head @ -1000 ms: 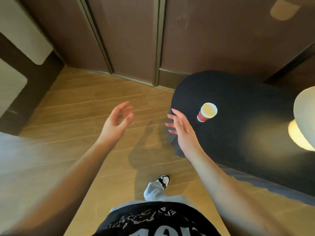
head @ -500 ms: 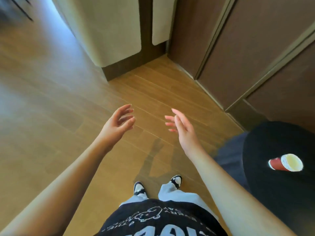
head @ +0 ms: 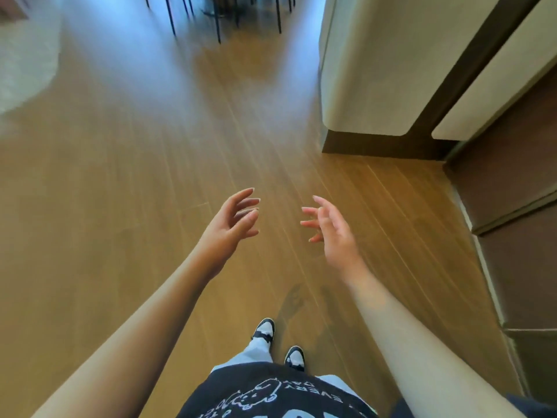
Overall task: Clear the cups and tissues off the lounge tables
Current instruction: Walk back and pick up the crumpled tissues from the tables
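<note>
Cups, tissues: none in view; we see only wood floor (head: 150, 206). We judge paper cups light and crushable, best taken round the wall; tissues soft.
Left hand (head: 229, 227), right hand (head: 330, 227): fingers loosely spread, holding nothing.
Writing: shirt (head: 271, 396) print, "EVERY" legible, upside down.

Bright daylight glare on far floor (head: 156, 70), motion blur at left, wide-angle bending at edges

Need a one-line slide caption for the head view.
Both hands, left and right, open and empty above the wooden floor; no cup or tissue in view.
</note>
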Tool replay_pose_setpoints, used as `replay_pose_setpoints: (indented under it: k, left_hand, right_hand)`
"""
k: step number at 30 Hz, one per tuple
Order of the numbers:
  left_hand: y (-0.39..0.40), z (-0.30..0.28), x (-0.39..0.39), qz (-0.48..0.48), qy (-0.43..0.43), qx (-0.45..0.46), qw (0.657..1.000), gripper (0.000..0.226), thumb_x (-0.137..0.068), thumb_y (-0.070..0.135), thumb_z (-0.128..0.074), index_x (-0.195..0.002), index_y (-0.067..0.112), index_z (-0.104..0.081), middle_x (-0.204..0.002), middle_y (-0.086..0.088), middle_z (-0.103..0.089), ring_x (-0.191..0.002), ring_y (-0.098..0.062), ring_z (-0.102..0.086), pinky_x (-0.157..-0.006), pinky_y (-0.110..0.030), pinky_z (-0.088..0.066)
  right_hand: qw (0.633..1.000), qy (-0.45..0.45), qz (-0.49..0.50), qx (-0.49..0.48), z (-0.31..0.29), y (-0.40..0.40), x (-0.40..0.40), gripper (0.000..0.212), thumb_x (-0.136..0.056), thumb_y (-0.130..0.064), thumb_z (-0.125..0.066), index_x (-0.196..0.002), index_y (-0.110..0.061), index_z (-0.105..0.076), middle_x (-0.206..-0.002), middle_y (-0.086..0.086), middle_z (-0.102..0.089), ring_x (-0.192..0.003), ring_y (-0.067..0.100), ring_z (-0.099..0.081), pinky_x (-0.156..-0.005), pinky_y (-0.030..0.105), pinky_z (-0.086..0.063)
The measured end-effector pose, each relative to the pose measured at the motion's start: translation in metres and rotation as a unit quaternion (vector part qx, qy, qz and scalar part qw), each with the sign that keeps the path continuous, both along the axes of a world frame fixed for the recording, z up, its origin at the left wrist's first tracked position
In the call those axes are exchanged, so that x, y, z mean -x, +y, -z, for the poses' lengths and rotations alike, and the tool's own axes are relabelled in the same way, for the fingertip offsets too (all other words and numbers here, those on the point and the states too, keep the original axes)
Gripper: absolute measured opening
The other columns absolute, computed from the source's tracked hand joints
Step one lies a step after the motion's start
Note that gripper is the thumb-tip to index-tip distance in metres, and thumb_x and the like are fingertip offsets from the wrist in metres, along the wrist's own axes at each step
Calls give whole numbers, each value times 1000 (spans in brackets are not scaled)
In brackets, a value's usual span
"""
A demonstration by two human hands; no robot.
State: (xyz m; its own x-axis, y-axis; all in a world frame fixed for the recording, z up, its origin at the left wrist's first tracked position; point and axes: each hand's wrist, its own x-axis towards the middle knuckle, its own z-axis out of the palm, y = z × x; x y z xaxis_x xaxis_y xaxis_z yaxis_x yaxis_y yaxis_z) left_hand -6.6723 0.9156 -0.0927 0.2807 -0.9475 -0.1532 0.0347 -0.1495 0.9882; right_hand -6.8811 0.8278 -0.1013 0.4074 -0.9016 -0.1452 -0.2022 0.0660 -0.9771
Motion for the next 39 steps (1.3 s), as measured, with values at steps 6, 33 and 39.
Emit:
replay_pose_setpoints:
  k: [6, 33, 39]
  left_hand:
    - [50, -24, -20, -111, 4, 22, 994, 48, -91, 44, -59, -138, 38, -51, -137, 3, -63, -126, -10, -63, -92, -36, -61]
    - [230, -157, -316, -296, -126, 171, 931, 64, -84, 53, -59, -145, 34, -47, -138, 5, -60, -128, -8, -60, -91, -35, -61]
    - [210, -160, -355, -303, -137, 164, 929, 69, -84, 54, -57, -148, 31, -44, -138, 6, -59, -128, -7, -60, -92, -35, -61]
  right_hand:
    - [995, -19, -95, 11, -14, 12, -50, 36, -106, -46, -35, -138, -36, -48, -124, -10, -65, -106, 8, -66, -82, 27, -55]
    - [946, -119, -282, 103, -141, 122, -384, 49, -93, -52, -37, -137, -33, -48, -128, -4, -62, -107, 14, -68, -86, 32, -57]
    - [946, -130, -280, 95, -143, 105, -429, 52, -93, -49, -35, -140, -29, -46, -128, -2, -60, -107, 15, -67, -88, 33, -56]
